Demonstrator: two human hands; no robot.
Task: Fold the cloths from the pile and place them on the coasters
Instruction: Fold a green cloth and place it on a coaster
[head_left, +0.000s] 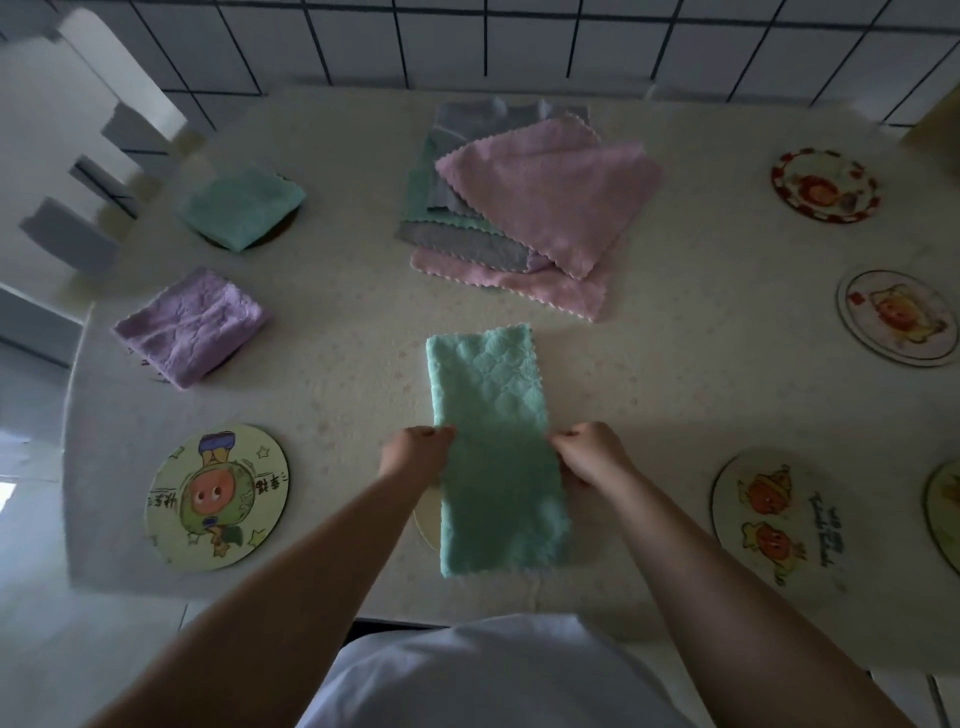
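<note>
The strip (493, 447) is mint green with a quilted diamond pattern. The pile (524, 208) mixes pink, grey and green cloths with zigzag edges. One folded cloth (241, 205) is mint, another (189, 325) lilac. The coaster (218, 499) carries an orange-faced cartoon on pale green. The tabletop (675, 374) is cream.

A long folded cloth (493, 447) is lying at the worktop's (337, 374) near middle, the pile (519, 208) sitting behind it. Two folded cloths (241, 205) (189, 325) are resting on coasters at left — another coaster (218, 499) lying nearer — and four coasters (825, 184) (897, 317) (779, 525) (945, 519) are lying at right.
</note>
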